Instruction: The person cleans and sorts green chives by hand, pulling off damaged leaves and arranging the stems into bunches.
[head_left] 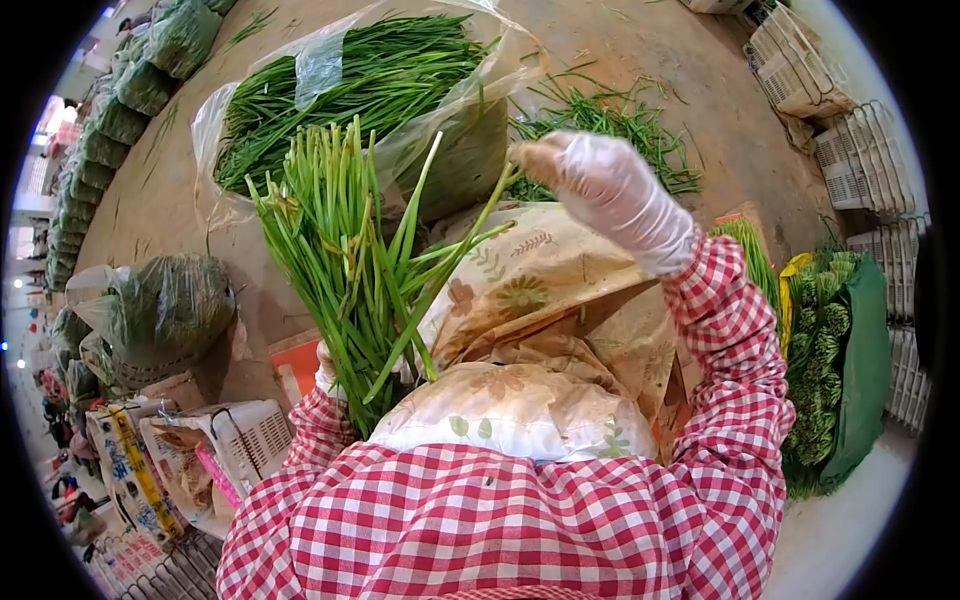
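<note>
A thick bunch of long green stalks (340, 240), looking like garlic scapes, stands fanned out in front of me on the left. My left hand (325, 372), in a white glove, is around its lower part; the stalks hide most of the fingers. My right hand (600, 180), also gloved in white with bare fingertips, is raised ahead and to the right. Its fingers are closed at the tip of a single stalk (465, 235) that leans out from the bunch. A stained floral apron (530, 390) covers my lap.
Ahead, an open plastic bag (440, 175) holds more green stalks. Loose stalks (620, 130) litter the floor beside it. Bundled stalks (820, 370) lie at right by a green cloth (862, 370). A wrapped bundle (170, 310) and a white crate (250, 440) stand at left; crates (865, 150) line the right side.
</note>
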